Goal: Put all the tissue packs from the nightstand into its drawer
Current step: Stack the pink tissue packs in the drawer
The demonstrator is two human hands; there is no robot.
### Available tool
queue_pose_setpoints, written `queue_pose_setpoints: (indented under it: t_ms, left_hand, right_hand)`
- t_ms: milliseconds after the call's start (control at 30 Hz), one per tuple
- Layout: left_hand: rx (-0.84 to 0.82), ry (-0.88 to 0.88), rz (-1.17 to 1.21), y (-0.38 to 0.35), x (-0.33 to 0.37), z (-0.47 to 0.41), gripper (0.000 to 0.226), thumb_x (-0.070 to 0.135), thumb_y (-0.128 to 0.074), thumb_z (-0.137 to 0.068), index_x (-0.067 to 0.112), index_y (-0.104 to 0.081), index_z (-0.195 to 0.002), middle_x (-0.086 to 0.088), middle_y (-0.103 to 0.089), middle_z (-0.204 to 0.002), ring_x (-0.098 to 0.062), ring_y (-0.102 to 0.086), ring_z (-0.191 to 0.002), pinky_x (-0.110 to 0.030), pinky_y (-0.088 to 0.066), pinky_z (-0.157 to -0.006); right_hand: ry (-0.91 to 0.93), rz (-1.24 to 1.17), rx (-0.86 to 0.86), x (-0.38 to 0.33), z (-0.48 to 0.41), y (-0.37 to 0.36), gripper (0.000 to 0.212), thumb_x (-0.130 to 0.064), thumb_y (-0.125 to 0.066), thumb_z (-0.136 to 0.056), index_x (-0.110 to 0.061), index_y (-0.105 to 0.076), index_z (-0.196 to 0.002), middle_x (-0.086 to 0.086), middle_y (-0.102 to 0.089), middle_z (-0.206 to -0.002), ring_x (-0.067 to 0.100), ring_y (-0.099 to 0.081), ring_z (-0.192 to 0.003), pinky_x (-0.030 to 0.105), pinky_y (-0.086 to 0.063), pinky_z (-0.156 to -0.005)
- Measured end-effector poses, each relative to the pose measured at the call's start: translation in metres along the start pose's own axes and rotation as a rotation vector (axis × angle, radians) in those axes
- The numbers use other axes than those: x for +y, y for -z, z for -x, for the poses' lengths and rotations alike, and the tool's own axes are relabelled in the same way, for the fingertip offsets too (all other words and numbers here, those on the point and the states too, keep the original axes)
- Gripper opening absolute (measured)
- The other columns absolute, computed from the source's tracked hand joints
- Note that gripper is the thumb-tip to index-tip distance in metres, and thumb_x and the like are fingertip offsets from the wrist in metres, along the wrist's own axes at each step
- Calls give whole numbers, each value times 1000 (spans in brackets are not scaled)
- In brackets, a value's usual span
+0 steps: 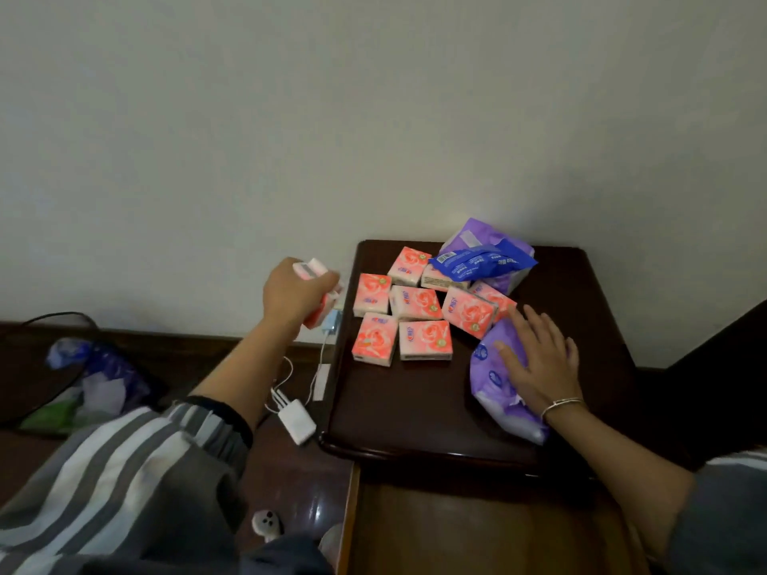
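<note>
1. Wall (373,97): plain, pale, fills upper half of view.
2. Nightstand (415,408): dark wood top, back edge against wall. All loose stock sits on rear and right portions.
3. Drawer (477,529): pulled out below nightstand front edge, wood bottom showing. No packs seen in the visible part.
4. Striped sleeve (124,471): grey/white, on left arm, lower-left of view.
5. Near purple pack (498,392): large soft pack, lies at right-front of top, overhanging nothing I can confirm.
6. Rear purple pack (473,234): at back edge by wall, partly covered by blue pack (481,261) lying across it.
7. Pink tissue packs (419,302): approx. eight small packs, flat, clustered mid-top, mostly touching; one half hidden under blue pack.
8. Right hand (539,363): palm down, fingers spread and straight, resting on near purple pack; fingertips just beside nearest pink pack. Not curled round anything.
9. Left hand (294,296): off the nightstand's left edge, in air, fingers wrapped round held pink packs (311,269). Count in hand unclear; more than one likely.
10. White charger (296,421): w/ cables, left of nightstand, low down.
11. Bracelet (560,404): thin, on right wrist.
</note>
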State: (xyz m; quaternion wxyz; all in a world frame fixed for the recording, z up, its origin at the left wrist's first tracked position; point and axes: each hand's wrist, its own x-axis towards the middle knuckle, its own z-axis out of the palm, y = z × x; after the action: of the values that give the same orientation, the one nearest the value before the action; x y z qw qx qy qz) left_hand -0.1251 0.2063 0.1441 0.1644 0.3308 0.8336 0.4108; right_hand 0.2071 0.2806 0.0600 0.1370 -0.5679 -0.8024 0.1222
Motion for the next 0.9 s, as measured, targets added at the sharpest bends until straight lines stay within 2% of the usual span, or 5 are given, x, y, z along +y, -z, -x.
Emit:
queue_pose_setpoints:
  t_ms: [267, 367, 500, 733, 900]
  left_hand:
    - [-110, 16, -263, -12, -35, 115, 47, 49, -74, -70, 16, -59, -99, -6, -66, -99, -26, -60, -98, -31, -44, -74]
    - [-61, 29, -367, -34, -36, 132, 51, 48, -68, -74, 13, -57, -109, -8, -62, -110, -30, -52, -109, -33, -41, -72]
    - [29, 41, -395, -42, -38, 134, 48, 51, -61, -77, 16, -55, -109, -6, -61, -109, -27, -51, -106, -32, -37, -66]
    - [32, -27, -411, -42, -45, 134, 47, 59, -49, -83, 18, -54, -107, -4, -60, -105, -22, -52, -98, -30, -41, -63]
    - [45, -50, -418, -45, -51, 129, 52, 64, -40, -85, 19, -54, -107, -3, -60, -103, -20, -51, -94, -28, -37, -60]
  right_hand:
    - [-93, -411, 83, 2, -10, 33, 39, -14, -32, -102, -11, -40, -139, 8, -37, -149, 19, -25, -142, 38, -7, -119]
    - [-52, -259, 119, -7, -12, 57, 35, -16, -41, -99, -10, -51, -132, 8, -45, -144, 22, -32, -139, 38, -12, -117]
    - [209, -234, 136, -44, -1, 77, 27, -17, -66, -85, -7, -67, -110, 10, -66, -115, 30, -57, -112, 38, -40, -99]
    - [403, 269, -267, -126, 2, 31, 41, -38, -56, -88, -20, -52, -125, 2, -57, -126, 23, -53, -114, 39, -45, -93]
    - [436, 460, -223, -126, -1, 5, 32, -31, -51, -91, -16, -54, -118, 5, -54, -123, 25, -52, -112, 39, -45, -89]
